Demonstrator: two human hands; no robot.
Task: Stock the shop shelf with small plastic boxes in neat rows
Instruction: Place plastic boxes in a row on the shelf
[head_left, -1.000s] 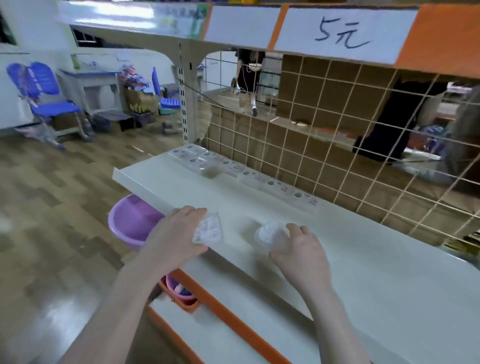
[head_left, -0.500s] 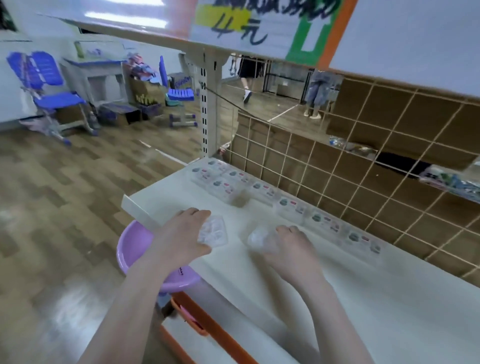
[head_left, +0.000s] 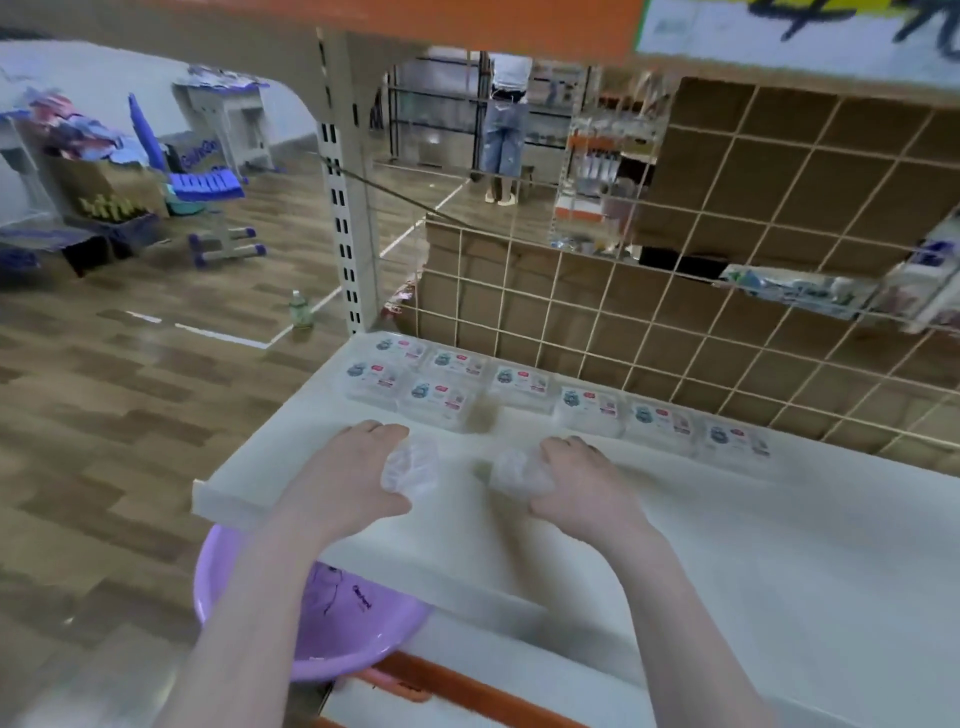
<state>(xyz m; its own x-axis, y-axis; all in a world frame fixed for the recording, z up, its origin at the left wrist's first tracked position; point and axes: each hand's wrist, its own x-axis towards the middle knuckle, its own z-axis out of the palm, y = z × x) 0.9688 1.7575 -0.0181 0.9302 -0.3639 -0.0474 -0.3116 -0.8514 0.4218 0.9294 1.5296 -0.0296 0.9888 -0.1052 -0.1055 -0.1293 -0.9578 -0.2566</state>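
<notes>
- We're standing at the white shelf (head_left: 727, 545) with both arms out over it, each hand holding one small clear plastic box.
- Our left hand (head_left: 358, 467) is curling its fingers round a clear box (head_left: 410, 466), which is sticking out at the hand's 3 o'clock side, just above the shelf surface near the front-left corner.
- Our right hand (head_left: 576, 483) is gripping a second clear box (head_left: 519, 470), which is poking out at its 9 o'clock side; whether it's touching the shelf is hard to tell.
- The two held boxes are sitting near each other with a bare strip of shelf between them.
- At 12 o'clock from our hands, labelled boxes (head_left: 519, 384) are lying in a row along the wire grid back (head_left: 675, 312), doubled up at the left end.
- A purple basin (head_left: 353, 629) is sitting under the shelf edge at 6 o'clock from the left hand, partly hidden by our left forearm.
</notes>
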